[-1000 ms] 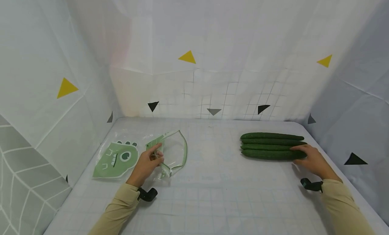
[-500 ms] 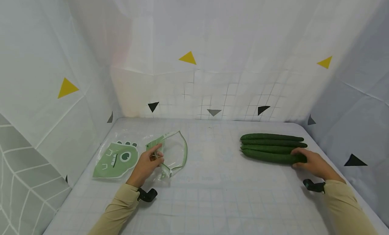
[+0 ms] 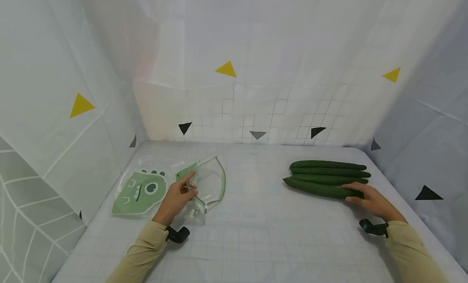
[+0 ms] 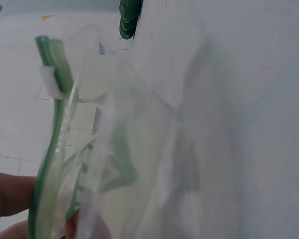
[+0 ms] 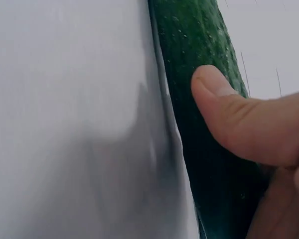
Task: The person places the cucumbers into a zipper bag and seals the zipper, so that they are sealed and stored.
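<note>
A clear zip bag [image 3: 140, 193] with a green monster print lies at the left, its mouth spread into a loop edged in green. My left hand [image 3: 174, 202] pinches the bag near the mouth. In the left wrist view the green zip strip [image 4: 54, 129] and a white slider [image 4: 50, 82] stand beside my fingers [image 4: 10, 193]. At the right, my right hand [image 3: 374, 202] grips the right end of the nearest cucumber [image 3: 314, 188], thumb [image 5: 234, 109] along its side. Its left end sticks out past the other cucumbers [image 3: 327, 166].
A white gridded cloth covers the table [image 3: 252, 238]. White sheet walls [image 3: 270, 43] with yellow and dark triangles close off the back and sides. Each wrist wears a black camera mount [image 3: 178, 235].
My right hand first drew the nearest cucumber slightly towards me, then moved left with it, so its left end now juts out of the row. My left hand and the bag stay in place.
</note>
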The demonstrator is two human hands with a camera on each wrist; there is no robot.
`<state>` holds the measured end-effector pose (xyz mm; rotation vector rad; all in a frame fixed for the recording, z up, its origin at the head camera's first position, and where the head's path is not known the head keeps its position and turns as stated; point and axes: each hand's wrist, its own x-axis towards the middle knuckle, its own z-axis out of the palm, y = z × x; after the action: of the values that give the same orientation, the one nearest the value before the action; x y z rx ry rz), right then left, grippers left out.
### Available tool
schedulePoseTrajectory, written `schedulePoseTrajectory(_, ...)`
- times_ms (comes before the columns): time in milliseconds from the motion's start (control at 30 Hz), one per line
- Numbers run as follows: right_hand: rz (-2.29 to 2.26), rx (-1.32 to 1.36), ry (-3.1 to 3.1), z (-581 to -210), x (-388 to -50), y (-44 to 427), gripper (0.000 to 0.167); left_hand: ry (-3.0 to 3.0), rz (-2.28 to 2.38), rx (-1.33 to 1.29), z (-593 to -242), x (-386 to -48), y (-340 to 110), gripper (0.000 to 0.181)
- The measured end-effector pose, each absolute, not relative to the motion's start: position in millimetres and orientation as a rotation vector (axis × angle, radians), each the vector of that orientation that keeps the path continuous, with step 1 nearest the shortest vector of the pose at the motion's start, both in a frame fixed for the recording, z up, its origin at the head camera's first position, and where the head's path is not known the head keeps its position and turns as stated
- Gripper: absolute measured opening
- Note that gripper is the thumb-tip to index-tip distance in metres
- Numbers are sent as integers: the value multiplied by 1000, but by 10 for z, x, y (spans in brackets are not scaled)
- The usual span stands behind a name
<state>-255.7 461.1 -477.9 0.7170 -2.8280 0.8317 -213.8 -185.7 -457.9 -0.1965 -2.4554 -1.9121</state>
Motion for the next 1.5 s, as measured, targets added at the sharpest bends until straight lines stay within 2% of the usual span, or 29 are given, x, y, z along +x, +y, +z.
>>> schedulePoseTrajectory(300, 847, 664, -2845, -4637, -2562, 4359, 45, -2473, -1906, -191, -4565, -2127, -1853, 67)
schedulePoseTrajectory(567, 897, 650, -2874, -4490, -2567, 4163, 46, -2485, -1916, -194, -4317, -1976, -1781, 66)
schedulePoseTrajectory(733, 867, 687, -2837, -4430, -2565, 4030, 44, -2488, -1905, -186, -4281, -1948, -1768, 66)
schedulePoseTrajectory(967, 866, 749, -2776, -4332, -2579, 3784, 42, -2473, -1919, -195, -4562, -2109, -1838, 68)
schedulePoseTrajectory(1500, 964, 784, -2752, -4331, -2658, 3102, 43, -2457, -1917, -189, -4543, -2122, -1814, 68)
